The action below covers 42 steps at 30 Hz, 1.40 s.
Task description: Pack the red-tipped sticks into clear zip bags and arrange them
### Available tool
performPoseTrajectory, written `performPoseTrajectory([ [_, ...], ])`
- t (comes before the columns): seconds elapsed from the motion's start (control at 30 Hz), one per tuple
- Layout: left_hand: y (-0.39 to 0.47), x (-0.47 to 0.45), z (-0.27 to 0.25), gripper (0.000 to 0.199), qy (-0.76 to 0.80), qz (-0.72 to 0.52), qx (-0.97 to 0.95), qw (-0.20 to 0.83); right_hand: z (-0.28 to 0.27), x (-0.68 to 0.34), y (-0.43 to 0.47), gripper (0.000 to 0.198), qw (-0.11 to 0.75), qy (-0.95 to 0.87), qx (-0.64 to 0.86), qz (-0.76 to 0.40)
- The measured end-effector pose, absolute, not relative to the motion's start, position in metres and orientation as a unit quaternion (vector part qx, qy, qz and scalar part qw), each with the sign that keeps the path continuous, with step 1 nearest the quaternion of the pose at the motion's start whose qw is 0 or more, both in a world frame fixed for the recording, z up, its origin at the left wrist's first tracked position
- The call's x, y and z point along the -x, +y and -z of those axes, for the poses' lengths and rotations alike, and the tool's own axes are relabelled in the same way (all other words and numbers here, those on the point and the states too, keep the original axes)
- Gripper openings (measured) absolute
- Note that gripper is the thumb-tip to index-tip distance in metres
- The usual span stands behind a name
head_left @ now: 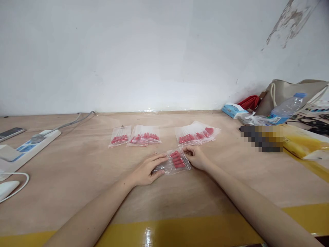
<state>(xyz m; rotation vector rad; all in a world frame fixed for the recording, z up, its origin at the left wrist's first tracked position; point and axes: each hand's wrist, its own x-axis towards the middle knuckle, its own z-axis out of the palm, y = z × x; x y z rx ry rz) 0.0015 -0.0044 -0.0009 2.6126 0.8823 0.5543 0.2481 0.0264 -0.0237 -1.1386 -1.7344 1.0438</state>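
A clear plastic zip bag (168, 168) lies flat on the table in front of me, with several small red cylindrical pieces (178, 159) inside. My right hand (195, 156) pinches the bag's right edge between curled fingers. At the other end, my left hand (150, 170) rests on the bag with its thumb and fingers spread apart. Beyond my hands, similar bags of red pieces lie in overlapping groups: one bag (120, 136) at the left, a stack (147, 134) beside it, and a fanned stack (192, 133) to the right.
A white power strip (38, 145) with cables and a phone (11, 133) lie at the left. Along the right are a tissue box (233, 110), a plastic bottle (289, 109), a beige bag (304, 90) and a yellow package (303, 141). A wall closes off the table's back.
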Motion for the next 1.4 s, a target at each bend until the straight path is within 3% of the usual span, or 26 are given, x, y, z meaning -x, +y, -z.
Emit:
performPoseTrajectory([
  [0.23, -0.002, 0.003, 0.000, 0.044, 0.289, -0.185, -0.921, 0.185, 0.017, -0.265, 0.025, 0.015, 0.333, -0.745, 0.408, -0.410],
  [0.37, 0.001, 0.004, -0.008, 0.041, 0.256, -0.145, -0.939, 0.180, 0.012, -0.279, 0.018, 0.023, 0.356, -0.748, 0.431, -0.357],
  [0.47, 0.007, 0.003, -0.007, 0.036, 0.266, -0.136, -0.947, 0.120, 0.005, -0.282, 0.013, 0.036, 0.329, -0.795, 0.399, -0.318],
  [0.67, 0.027, 0.000, 0.004, 0.030, 0.411, -0.242, -0.874, -0.088, -0.002, -0.274, 0.004, 0.022, 0.280, -0.845, 0.341, -0.302],
  [0.8, 0.041, 0.005, 0.006, 0.035, 0.439, -0.207, -0.864, -0.132, 0.001, -0.267, 0.001, 0.012, 0.301, -0.832, 0.341, -0.317],
  [1.1, 0.044, 0.016, 0.010, 0.029, 0.478, -0.238, -0.839, -0.108, 0.016, -0.245, -0.003, 0.013, 0.360, -0.807, 0.392, -0.255],
  [1.27, 0.005, -0.006, 0.000, 0.033, 0.414, -0.269, -0.869, 0.045, 0.017, -0.236, -0.003, 0.005, 0.389, -0.800, 0.417, -0.189],
  [1.4, -0.016, -0.025, 0.002, 0.050, 0.389, -0.262, -0.878, 0.097, 0.017, -0.236, -0.002, 0.026, 0.376, -0.812, 0.409, -0.180],
])
